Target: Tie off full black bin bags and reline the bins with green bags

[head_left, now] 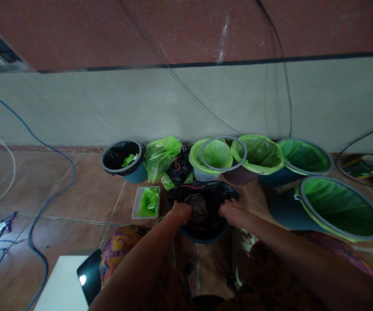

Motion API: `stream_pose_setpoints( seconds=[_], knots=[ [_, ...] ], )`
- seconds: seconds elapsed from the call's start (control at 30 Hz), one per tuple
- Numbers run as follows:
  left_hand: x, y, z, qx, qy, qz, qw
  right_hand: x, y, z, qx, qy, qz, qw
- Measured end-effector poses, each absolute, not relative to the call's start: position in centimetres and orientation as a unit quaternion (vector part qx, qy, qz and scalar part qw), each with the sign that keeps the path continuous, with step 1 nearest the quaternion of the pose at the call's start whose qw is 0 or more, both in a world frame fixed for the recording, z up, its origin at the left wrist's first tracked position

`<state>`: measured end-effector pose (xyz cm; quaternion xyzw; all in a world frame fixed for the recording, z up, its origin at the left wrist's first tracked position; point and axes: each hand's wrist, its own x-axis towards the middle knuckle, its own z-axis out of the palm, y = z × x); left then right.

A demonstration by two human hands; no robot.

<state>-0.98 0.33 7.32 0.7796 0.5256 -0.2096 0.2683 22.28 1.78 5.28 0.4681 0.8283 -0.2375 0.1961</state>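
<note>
A small dark bin stands on the floor right in front of me with a black plastic bag draped over its mouth. My left hand grips the bag's left edge at the rim, fingers curled. My right hand grips the bag's right edge the same way. A thin red string lies across the top of the black bag. A crumpled dark lump sits inside the bag between my hands.
Along the wall stand a black-lined bin, a tied green bag, a knotted black bag and several green-lined bins. A white tray holds green bags. A blue cable snakes over the floor at left.
</note>
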Motion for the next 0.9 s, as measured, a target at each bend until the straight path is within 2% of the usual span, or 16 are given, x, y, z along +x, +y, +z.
stream_pose_setpoints(
  seconds=[0.1, 0.27, 0.47, 0.77, 0.9],
  knots=[
    [-1.3, 1.2, 7.6, 0.796, 0.507, -0.224, 0.242, 23.2, 2.5, 5.5, 0.477, 0.82, -0.268, 0.165],
    [-1.5, 2.2, 7.8, 0.817, 0.461, -0.215, 0.271, 23.7, 3.0, 6.3, 0.477, 0.825, -0.276, 0.124],
    [-1.9, 2.5, 7.4, 0.817, 0.475, -0.2, 0.261, 19.2, 0.6, 7.3, 0.461, 0.823, -0.322, 0.083],
    [-1.9, 2.8, 7.4, 0.813, 0.48, -0.198, 0.264, 16.0, 0.8, 6.4, 0.514, 0.805, -0.248, 0.16],
    [-2.1, 3.0, 7.3, 0.809, 0.491, -0.19, 0.262, 16.2, 2.1, 6.7, 0.525, 0.808, -0.258, 0.071]
  ],
)
